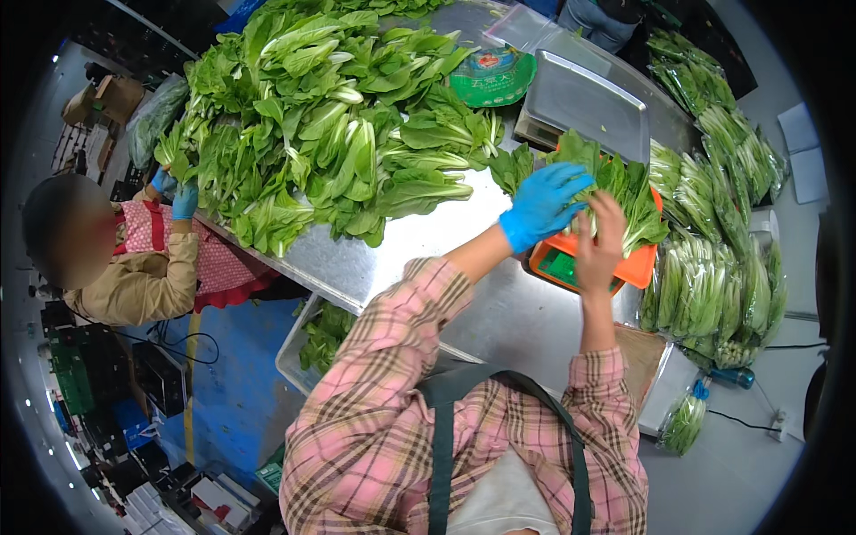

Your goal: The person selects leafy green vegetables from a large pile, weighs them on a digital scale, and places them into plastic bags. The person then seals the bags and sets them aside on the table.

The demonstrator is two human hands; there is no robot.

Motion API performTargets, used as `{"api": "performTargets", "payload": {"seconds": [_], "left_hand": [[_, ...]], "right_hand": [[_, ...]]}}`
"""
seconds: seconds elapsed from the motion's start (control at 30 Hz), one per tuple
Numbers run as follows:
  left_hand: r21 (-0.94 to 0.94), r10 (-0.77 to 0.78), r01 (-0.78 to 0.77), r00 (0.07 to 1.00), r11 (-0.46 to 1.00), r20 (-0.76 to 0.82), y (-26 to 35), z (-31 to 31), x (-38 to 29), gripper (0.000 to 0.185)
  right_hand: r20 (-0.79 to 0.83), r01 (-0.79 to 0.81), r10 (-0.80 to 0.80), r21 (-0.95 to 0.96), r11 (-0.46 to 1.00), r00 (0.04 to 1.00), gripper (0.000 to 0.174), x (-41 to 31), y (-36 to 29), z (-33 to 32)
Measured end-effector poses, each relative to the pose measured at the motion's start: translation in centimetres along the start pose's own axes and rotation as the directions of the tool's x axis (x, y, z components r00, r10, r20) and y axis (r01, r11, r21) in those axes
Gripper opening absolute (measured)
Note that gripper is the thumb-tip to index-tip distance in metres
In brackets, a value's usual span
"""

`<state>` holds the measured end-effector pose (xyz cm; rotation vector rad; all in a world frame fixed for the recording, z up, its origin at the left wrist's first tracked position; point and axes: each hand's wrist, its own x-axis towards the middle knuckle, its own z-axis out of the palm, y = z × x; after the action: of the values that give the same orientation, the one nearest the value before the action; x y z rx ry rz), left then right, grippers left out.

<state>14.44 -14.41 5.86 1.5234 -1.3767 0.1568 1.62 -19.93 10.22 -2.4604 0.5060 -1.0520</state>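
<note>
My left hand [547, 206], in a blue glove, lies over leafy greens [638, 200] heaped on an orange weighing scale [632, 267]. Its fingers point to the right, and whether they grip any leaves is hidden. Bare and slightly blurred, my right hand [600, 244] is raised at the near side of the same greens, fingers upward, close to my left fingertips. I cannot tell whether it holds a stem. Below the greens, the scale's green-lit display [560, 266] shows between my hands.
A large pile of loose greens [321, 127] covers the steel table's [414, 247] left part. Behind the scale are a metal-tray scale [588, 100] and a green printed bag [493, 75]. Bagged greens [702, 287] stack at right. A gloved co-worker [147, 267] handles greens at left.
</note>
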Motion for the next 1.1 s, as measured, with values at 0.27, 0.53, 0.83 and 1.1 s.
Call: {"api": "performTargets", "payload": {"seconds": [0.27, 0.53, 0.83, 1.1], "left_hand": [[-0.037, -0.729, 0.788, 0.585, 0.615, 0.355, 2.9, -6.1, -19.8, 0.027], [-0.463, -0.877, 0.876, 0.325, 0.138, 0.354, 0.7, -9.5, -26.6, 0.039], [-0.841, -0.827, 0.165, 0.159, -0.516, 0.539, -6.0, -7.4, -26.1, 0.018], [-0.818, -0.872, 0.348, -0.001, -0.459, 0.489, -0.4, -10.4, -25.7, 0.02]], "right_hand": [[0.357, -0.08, 0.037, 0.108, 0.991, 0.933, 0.028, -3.9, 1.3, 20.4], [0.719, -0.542, 0.26, 0.189, 0.819, 0.645, 0.034, -7.6, 1.3, 21.6], [0.67, -0.206, 0.043, 0.165, 0.965, 0.741, 0.017, -5.8, -4.2, 11.5], [0.45, -0.055, 0.354, -0.554, 0.831, 0.82, 0.033, -1.1, 5.9, 19.1]]}}
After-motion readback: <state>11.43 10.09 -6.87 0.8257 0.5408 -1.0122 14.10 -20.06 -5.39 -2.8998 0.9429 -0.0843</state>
